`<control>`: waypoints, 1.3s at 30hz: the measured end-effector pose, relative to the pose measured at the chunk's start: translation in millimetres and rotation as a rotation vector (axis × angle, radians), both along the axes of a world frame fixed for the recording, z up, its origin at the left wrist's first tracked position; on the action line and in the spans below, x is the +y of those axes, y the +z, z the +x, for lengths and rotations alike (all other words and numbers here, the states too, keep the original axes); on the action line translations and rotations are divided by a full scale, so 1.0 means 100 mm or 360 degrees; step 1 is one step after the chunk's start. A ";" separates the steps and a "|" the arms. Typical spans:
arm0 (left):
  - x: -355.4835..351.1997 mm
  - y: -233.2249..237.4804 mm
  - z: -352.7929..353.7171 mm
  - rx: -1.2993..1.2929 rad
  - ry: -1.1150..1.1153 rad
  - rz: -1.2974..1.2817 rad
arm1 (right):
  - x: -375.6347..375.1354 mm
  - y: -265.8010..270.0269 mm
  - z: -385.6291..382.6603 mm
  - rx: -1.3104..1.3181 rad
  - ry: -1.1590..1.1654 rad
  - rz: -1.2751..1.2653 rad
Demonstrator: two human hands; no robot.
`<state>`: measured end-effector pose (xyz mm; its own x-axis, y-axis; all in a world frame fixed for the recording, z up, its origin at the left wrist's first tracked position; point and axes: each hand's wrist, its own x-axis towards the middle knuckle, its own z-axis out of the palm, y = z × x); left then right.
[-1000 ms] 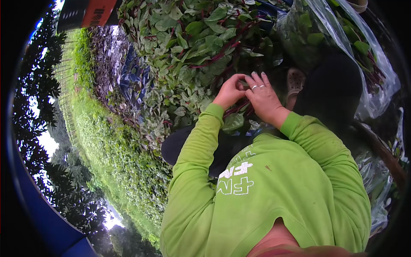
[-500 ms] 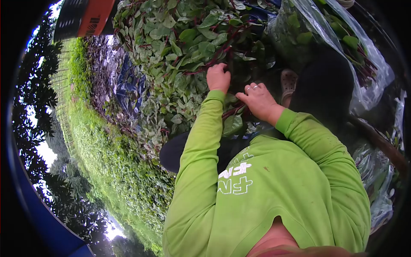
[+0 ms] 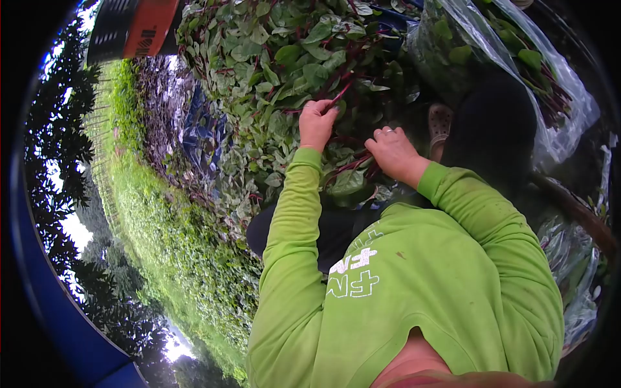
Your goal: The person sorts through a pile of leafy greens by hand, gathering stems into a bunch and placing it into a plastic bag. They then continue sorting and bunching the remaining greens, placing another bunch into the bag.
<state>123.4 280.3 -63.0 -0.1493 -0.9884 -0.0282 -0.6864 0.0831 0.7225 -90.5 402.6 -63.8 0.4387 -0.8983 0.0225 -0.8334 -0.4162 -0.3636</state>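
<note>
My left hand (image 3: pixel 317 124) is closed, thumb against fingers, on a reddish-purple stem (image 3: pixel 339 94) at the near edge of a big heap of leafy greens (image 3: pixel 259 84). The leaves are green and the stems dark red, like Malabar spinach. To the right and slightly nearer to me, my right hand (image 3: pixel 393 152), with a ring on one finger, curls round a small bunch of red stems (image 3: pixel 363 158). Leaves of this bunch (image 3: pixel 349 183) hang near my lap. The fingertips of my right hand are partly hidden.
Clear plastic bags (image 3: pixel 550 110) with more stems lie at the right, by my shoe (image 3: pixel 440 123). A black and orange container (image 3: pixel 139 29) stands at the upper left. Blue tarp (image 3: pixel 197 132) shows beneath the heap. A brown pole-like piece (image 3: pixel 576 213) lies at the right.
My left hand has shifted left and slightly nearer to me, away from my right hand, and now pinches a stem. My right hand has barely moved.
</note>
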 end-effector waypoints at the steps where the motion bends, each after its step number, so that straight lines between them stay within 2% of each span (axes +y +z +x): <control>1: -0.01 0.00 0.03 -0.0063 -0.0039 -0.0041 | -0.01 -0.02 0.02 0.0034 -0.0031 0.0021; 2: -0.02 0.01 0.07 -0.0126 -0.0078 -0.0081 | -0.01 -0.04 0.02 0.0067 -0.0061 0.0043; 5: 0.01 0.00 0.20 0.0248 -0.0008 0.0268 | -0.03 -0.03 0.01 0.0075 -0.0040 0.0050; 8: 0.12 0.15 0.26 0.0451 0.0009 0.0443 | -0.08 -0.04 0.01 -0.0193 -0.0041 -0.0343; 11: 0.18 0.02 0.47 0.0713 0.0064 0.0927 | -0.16 0.12 -0.01 -0.0249 -0.0091 -0.0653; 14: 0.16 -0.12 0.66 0.0463 -0.0305 0.1129 | -0.19 0.05 0.03 -0.0339 -0.0157 -0.0643; 16: 0.12 0.03 0.64 0.0351 -0.0411 0.1244 | -0.21 0.06 0.04 -0.0353 -0.0097 -0.0323; 17: 0.05 0.17 0.54 0.0494 -0.0358 0.1194 | -0.23 0.08 0.04 -0.0355 -0.0071 -0.0166; 19: -0.05 0.43 0.34 0.0781 -0.0242 0.1094 | -0.22 0.08 0.03 -0.0251 -0.0092 -0.0281; 20: -0.18 0.40 0.29 0.0694 -0.0207 0.0828 | -0.21 0.10 0.02 -0.0201 -0.0089 -0.0301; 22: -0.49 0.14 0.07 0.0432 -0.0158 0.0303 | -0.19 0.12 0.04 -0.0178 -0.0057 -0.0313; 25: -0.81 -0.13 -0.35 -0.0517 -0.0373 -0.0456 | -0.19 0.08 0.05 -0.0214 -0.0046 -0.0306; 28: -0.81 -0.11 -0.65 -0.0738 -0.0185 -0.0466 | -0.19 0.05 0.04 -0.0220 -0.0113 -0.0299; 31: -0.75 0.06 -0.68 -0.0946 -0.0249 -0.0307 | -0.19 0.06 0.00 -0.0215 -0.0125 -0.0303; 34: -0.71 0.12 -0.48 -0.0880 -0.0436 -0.0113 | -0.21 0.05 0.03 -0.0187 -0.0133 -0.0329; 37: -0.54 0.33 -0.32 -0.0558 -0.0470 -0.0137 | -0.19 0.03 0.04 -0.0200 -0.0108 -0.0334; 39: -0.35 0.43 -0.25 -0.0513 -0.0439 -0.0144 | -0.20 0.06 0.05 -0.0230 -0.0070 -0.0383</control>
<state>98.6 245.3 -20.0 -0.4058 -0.9134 -0.0318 -0.8189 0.3480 0.4564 -85.8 383.0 -58.0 0.3764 -0.8775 0.2970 -0.7992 -0.4698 -0.3749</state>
